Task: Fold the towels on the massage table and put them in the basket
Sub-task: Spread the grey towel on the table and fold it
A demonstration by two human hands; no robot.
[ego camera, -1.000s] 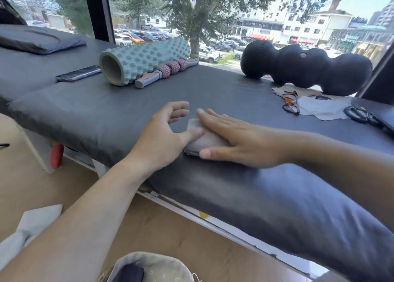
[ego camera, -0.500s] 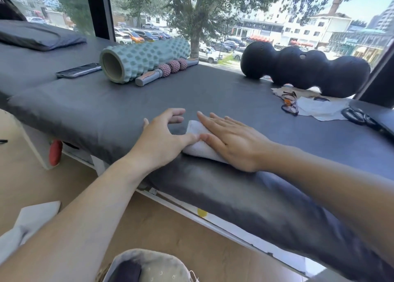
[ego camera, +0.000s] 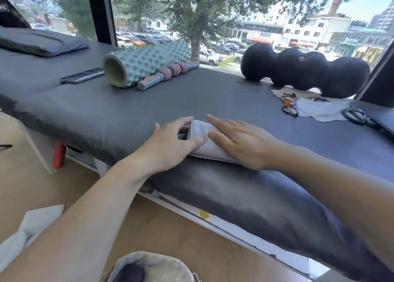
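A small grey folded towel (ego camera: 202,138) lies near the front edge of the dark massage table (ego camera: 119,113). My left hand (ego camera: 170,143) grips its left end, thumb on top and fingers tucked under the lifted edge. My right hand (ego camera: 241,141) rests flat on the towel's right part with straight fingers. A lined basket (ego camera: 153,266) shows at the bottom edge, on the floor, with something dark inside. Two more cloths, a beige cloth (ego camera: 281,93) and a white cloth (ego camera: 322,110), lie spread out at the table's right.
On the table's far side lie a green foam roller (ego camera: 145,64), a massage stick (ego camera: 166,73), a phone (ego camera: 82,76) and a black peanut-shaped roller (ego camera: 304,74). Glasses (ego camera: 288,104) and scissors (ego camera: 358,116) sit by the cloths. A pillow (ego camera: 42,43) lies far left. Windows stand behind.
My left hand has closed on the towel's left end and raised that edge. My right hand has slid slightly right and stays flat on the towel.
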